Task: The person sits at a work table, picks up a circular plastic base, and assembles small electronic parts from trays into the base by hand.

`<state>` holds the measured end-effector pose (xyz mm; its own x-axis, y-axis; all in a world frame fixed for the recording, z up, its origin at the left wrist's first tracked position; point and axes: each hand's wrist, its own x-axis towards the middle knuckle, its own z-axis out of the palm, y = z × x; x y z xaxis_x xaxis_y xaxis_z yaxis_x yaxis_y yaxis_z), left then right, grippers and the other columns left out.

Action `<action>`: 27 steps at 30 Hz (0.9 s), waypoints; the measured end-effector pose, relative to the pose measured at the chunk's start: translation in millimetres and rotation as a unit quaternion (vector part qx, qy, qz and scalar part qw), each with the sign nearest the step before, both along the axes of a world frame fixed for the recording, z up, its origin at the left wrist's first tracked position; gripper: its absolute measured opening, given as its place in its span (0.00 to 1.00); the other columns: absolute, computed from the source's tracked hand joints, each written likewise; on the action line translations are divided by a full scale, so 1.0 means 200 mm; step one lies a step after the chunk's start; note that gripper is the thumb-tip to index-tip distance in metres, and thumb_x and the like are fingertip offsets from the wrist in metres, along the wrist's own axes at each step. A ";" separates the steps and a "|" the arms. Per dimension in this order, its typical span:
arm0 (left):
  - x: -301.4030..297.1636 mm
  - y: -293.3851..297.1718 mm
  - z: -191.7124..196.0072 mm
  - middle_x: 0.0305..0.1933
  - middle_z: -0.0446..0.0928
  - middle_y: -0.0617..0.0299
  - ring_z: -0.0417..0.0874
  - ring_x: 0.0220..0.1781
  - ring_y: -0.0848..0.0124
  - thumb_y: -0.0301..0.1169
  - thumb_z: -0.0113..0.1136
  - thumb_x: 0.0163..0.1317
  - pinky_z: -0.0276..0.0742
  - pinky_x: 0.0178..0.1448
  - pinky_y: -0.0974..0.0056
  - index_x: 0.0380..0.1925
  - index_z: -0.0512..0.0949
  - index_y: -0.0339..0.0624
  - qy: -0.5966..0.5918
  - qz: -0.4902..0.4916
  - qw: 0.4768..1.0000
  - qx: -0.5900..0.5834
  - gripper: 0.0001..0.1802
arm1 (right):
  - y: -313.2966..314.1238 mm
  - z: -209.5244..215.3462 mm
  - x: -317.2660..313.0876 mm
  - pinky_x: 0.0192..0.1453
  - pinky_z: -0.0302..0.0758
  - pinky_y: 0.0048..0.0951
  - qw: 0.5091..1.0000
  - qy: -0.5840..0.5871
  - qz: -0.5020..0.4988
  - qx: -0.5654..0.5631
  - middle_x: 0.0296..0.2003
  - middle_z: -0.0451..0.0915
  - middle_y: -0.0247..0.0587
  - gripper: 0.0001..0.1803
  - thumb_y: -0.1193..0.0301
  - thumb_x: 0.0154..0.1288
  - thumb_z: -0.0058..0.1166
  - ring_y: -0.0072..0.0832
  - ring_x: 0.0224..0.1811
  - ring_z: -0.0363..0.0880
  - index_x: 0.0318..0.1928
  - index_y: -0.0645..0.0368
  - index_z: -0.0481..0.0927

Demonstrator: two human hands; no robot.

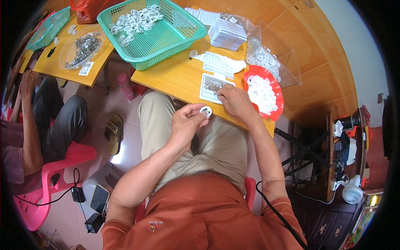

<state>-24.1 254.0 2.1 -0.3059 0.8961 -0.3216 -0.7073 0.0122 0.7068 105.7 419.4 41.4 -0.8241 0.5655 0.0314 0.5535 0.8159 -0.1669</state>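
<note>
Pinched between the thumb and fingers of my left hand (186, 122) is a small round white plastic piece (206, 111) with dark parts in its middle. It is held above my lap, just off the table's front edge. My right hand (234, 100) reaches over a white tray (209, 95) with its fingertips bent together at the tray's right side. Whatever those fingertips hold, if anything, is hidden. Small round metallic discs (211, 84) sit in rows in that tray. Behind it lies another white tray (217, 63) with round pockets.
A red scalloped bowl (280, 91) of small white parts stands to the right. Further back are stacked white trays (227, 34), a clear bag of white pieces (264, 59) and a green basket (146, 63) with white rings. At left, a person (31, 137) sits near a dish of metal parts (85, 48).
</note>
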 end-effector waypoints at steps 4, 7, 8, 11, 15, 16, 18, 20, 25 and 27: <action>0.00 0.00 0.00 0.39 0.80 0.61 0.83 0.40 0.74 0.18 0.59 0.62 0.83 0.43 0.73 0.48 0.77 0.33 0.000 -0.003 1.000 0.002 0.13 | -0.01 0.00 0.00 0.45 0.76 0.42 1.000 0.009 0.005 0.008 0.39 0.81 0.47 0.08 0.71 0.62 0.53 0.45 0.42 0.80 0.37 0.60 0.82; 0.00 0.00 0.00 0.39 0.80 0.61 0.83 0.40 0.75 0.19 0.59 0.63 0.83 0.44 0.73 0.48 0.77 0.33 0.002 0.000 1.000 -0.001 0.13 | -0.03 0.00 0.01 0.45 0.74 0.46 0.997 0.074 0.031 -0.006 0.38 0.80 0.49 0.09 0.72 0.64 0.51 0.48 0.42 0.79 0.41 0.60 0.81; 0.00 0.00 0.00 0.40 0.80 0.61 0.83 0.40 0.75 0.19 0.59 0.63 0.83 0.44 0.73 0.48 0.77 0.33 0.005 0.001 1.000 -0.005 0.13 | -0.04 0.00 0.01 0.45 0.74 0.46 0.997 0.074 0.032 -0.007 0.38 0.80 0.49 0.09 0.72 0.64 0.51 0.48 0.42 0.79 0.41 0.60 0.81; 0.00 0.00 0.01 0.40 0.80 0.61 0.82 0.40 0.75 0.19 0.58 0.63 0.83 0.44 0.73 0.48 0.76 0.33 0.002 0.002 1.000 -0.006 0.13 | -0.09 0.03 0.01 0.44 0.74 0.44 0.987 0.157 0.031 -0.022 0.38 0.80 0.50 0.09 0.74 0.63 0.51 0.48 0.41 0.79 0.41 0.61 0.81; 0.00 0.00 0.02 0.40 0.80 0.62 0.82 0.40 0.75 0.19 0.58 0.63 0.83 0.44 0.73 0.48 0.76 0.33 0.001 0.006 1.000 -0.011 0.13 | -0.19 0.08 -0.01 0.43 0.75 0.38 0.970 0.215 0.005 -0.116 0.36 0.81 0.49 0.07 0.75 0.62 0.55 0.45 0.39 0.80 0.40 0.64 0.81; 0.00 0.00 0.02 0.40 0.80 0.62 0.82 0.40 0.75 0.19 0.58 0.63 0.82 0.45 0.73 0.48 0.76 0.33 -0.001 0.008 1.000 -0.007 0.13 | -0.22 0.09 -0.01 0.43 0.76 0.35 0.957 0.239 -0.015 -0.165 0.35 0.81 0.49 0.07 0.75 0.62 0.56 0.43 0.38 0.81 0.39 0.65 0.81; 0.00 0.00 0.01 0.39 0.79 0.62 0.82 0.40 0.75 0.20 0.59 0.63 0.82 0.45 0.73 0.49 0.76 0.33 -0.002 0.010 1.000 -0.003 0.13 | -0.26 0.07 -0.01 0.42 0.76 0.34 0.952 0.238 -0.014 -0.191 0.35 0.81 0.48 0.07 0.75 0.61 0.56 0.41 0.38 0.81 0.39 0.66 0.81; 0.00 0.00 0.01 0.39 0.79 0.62 0.82 0.40 0.76 0.20 0.58 0.64 0.82 0.45 0.73 0.49 0.76 0.33 -0.004 0.010 1.000 0.009 0.13 | -0.29 0.04 0.00 0.42 0.76 0.32 0.947 0.237 -0.013 -0.215 0.35 0.81 0.48 0.07 0.76 0.61 0.56 0.39 0.37 0.82 0.39 0.66 0.81; 0.00 0.00 0.00 0.39 0.79 0.62 0.81 0.40 0.76 0.20 0.58 0.64 0.82 0.45 0.73 0.49 0.76 0.33 -0.007 0.023 1.000 0.008 0.13 | -0.33 0.00 0.01 0.41 0.76 0.31 0.933 0.272 -0.013 -0.234 0.35 0.81 0.48 0.08 0.77 0.60 0.56 0.38 0.36 0.82 0.39 0.67 0.81; 0.00 0.00 0.00 0.39 0.78 0.62 0.81 0.39 0.76 0.20 0.58 0.64 0.82 0.45 0.73 0.49 0.76 0.32 -0.006 0.025 1.000 0.011 0.13 | -0.36 0.02 0.00 0.42 0.76 0.32 0.935 0.273 -0.017 -0.228 0.35 0.81 0.48 0.07 0.78 0.60 0.56 0.39 0.36 0.82 0.39 0.67 0.81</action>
<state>-23.1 253.0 1.5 -0.3465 0.8866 -0.3065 -0.7150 -0.0381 0.6981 105.9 348.1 44.8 -0.7368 0.6484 0.1915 0.3090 0.5750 -0.7576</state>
